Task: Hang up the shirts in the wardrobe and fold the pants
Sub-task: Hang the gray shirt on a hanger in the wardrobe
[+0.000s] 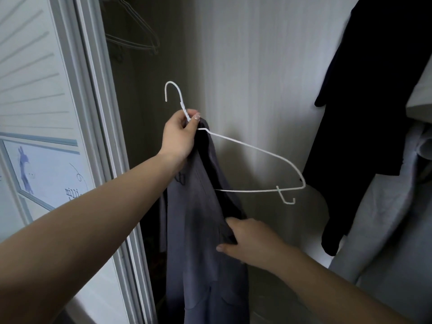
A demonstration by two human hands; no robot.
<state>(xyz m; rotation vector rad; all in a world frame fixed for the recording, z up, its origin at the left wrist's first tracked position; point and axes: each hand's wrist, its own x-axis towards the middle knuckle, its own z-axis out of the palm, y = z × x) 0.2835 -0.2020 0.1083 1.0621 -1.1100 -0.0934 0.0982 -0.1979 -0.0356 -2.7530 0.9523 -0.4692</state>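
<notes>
Nearest the camera, the right hand [250,242] reaches in from the lower right and grips a fold of the grey shirt [201,230] at its right edge, thumb on the front of the cloth and fingers curled behind it. The shirt hangs in a long loose drape down past the bottom of the view, its upper end bunched up at the neck of a white wire hanger [245,148]. The left hand [180,134], arm stretched out from the lower left, pinches the hanger's twisted neck just under the hook, with the top of the shirt gathered in the same grip. The hanger tilts down to the right, and its right shoulder and lower bar stand bare, clear of the fabric. To the left runs the white wardrobe door frame [102,127]. Further in, a dark garment [364,113] hangs at the right against the pale back wall [257,66], and what look like empty hangers [133,36] hang dimly at the upper left.
</notes>
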